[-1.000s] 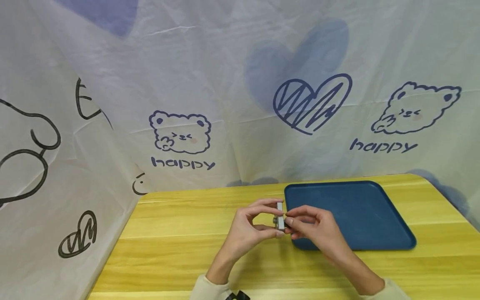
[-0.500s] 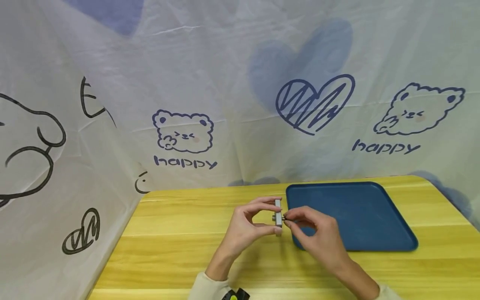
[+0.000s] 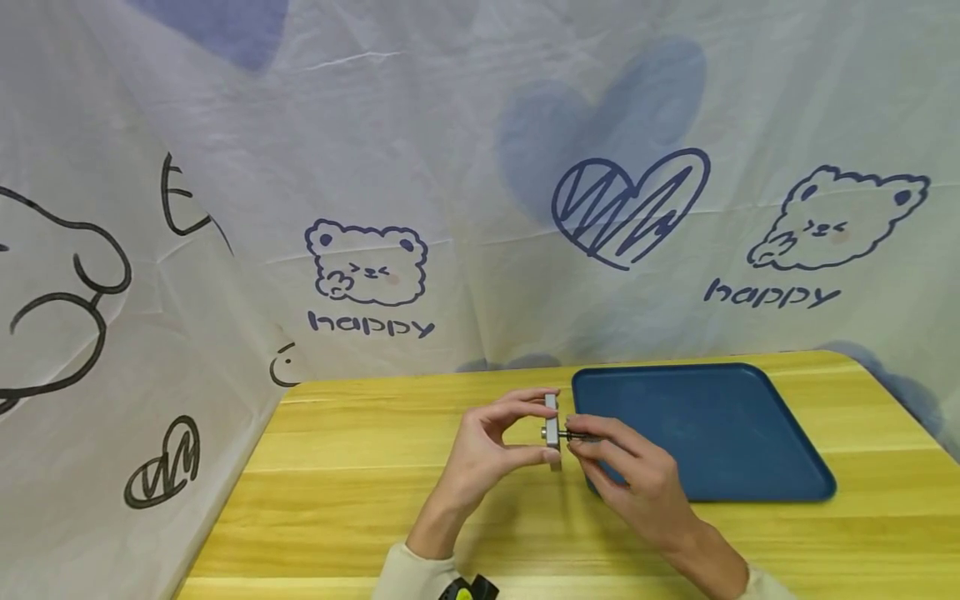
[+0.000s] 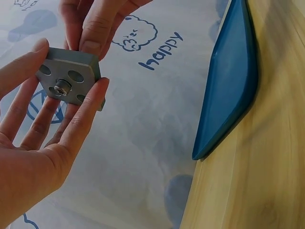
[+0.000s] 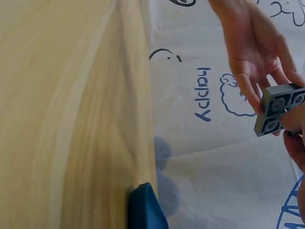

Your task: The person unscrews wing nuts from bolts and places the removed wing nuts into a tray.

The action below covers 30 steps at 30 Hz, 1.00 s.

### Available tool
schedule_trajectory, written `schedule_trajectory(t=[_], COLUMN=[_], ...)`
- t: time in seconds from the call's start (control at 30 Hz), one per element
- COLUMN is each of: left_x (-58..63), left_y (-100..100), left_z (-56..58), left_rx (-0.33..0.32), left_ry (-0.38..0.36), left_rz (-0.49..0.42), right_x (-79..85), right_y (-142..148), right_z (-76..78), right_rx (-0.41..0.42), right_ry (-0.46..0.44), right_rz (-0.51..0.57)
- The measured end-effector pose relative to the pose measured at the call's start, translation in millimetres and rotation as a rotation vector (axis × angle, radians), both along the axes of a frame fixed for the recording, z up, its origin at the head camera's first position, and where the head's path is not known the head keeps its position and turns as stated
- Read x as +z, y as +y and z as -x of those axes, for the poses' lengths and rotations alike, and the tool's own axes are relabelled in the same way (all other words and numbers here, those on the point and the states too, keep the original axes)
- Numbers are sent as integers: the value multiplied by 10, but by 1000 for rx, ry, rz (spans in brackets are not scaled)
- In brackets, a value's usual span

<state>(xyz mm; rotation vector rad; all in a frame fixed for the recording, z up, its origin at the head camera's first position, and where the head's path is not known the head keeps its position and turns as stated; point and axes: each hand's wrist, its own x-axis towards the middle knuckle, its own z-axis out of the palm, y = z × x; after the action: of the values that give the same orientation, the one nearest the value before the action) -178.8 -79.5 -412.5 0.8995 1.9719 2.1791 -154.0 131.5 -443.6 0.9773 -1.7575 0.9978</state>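
My left hand [image 3: 480, 454] holds a grey metal block [image 3: 552, 417] upright by its edges, thumb on one side and fingertips on the other. In the left wrist view the block's face is square with several round holes, and a socket-head bolt [image 4: 62, 87] sits in its middle. From the opposite face a thin dark shaft [image 3: 566, 435] sticks out to the right. My right hand [image 3: 637, 475] pinches that shaft close to the block; its fingers hide much of it. The right wrist view shows the block's back face [image 5: 279, 103] with round recesses.
A blue tray [image 3: 720, 433] lies on the wooden table [image 3: 337, 500] behind and right of my hands. A white cloth [image 3: 465, 167] with printed bears and hearts hangs along the back and left. A black device [image 3: 472, 588] is on my left wrist.
The right hand's fingertips have drawn slightly away from the block and straightened, so more of the shaft shows between. My left hand and the block have shifted slightly left.
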Motion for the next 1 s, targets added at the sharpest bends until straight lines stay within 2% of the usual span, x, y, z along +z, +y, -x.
schedule_trajectory(t=[0.1,0.2,0.3,0.43,0.63,0.77,1.0], left_x=[7,8,7,3,-2,-6,-20], left_y=[-1,4,6,9,20,29,44], left_z=[0,2,3,3,-7,-22,-24], left_rx=[-3,-5,1,17,28,2,-26], left_ry=[9,15,20,29,26,-16,-22], left_rz=[-3,-5,0,15,28,14,30], right_x=[-27,-36,-7,60,105,116,147], right_y=[1,8,22,53,96,114,119], right_z=[21,15,-20,-72,-74,-50,-43], right_rx=[4,26,82,153,172,204,302], right_ry=[32,-27,-183,-472,-853,-1016,-1194], right_rz=[10,38,100,212,319,358,424])
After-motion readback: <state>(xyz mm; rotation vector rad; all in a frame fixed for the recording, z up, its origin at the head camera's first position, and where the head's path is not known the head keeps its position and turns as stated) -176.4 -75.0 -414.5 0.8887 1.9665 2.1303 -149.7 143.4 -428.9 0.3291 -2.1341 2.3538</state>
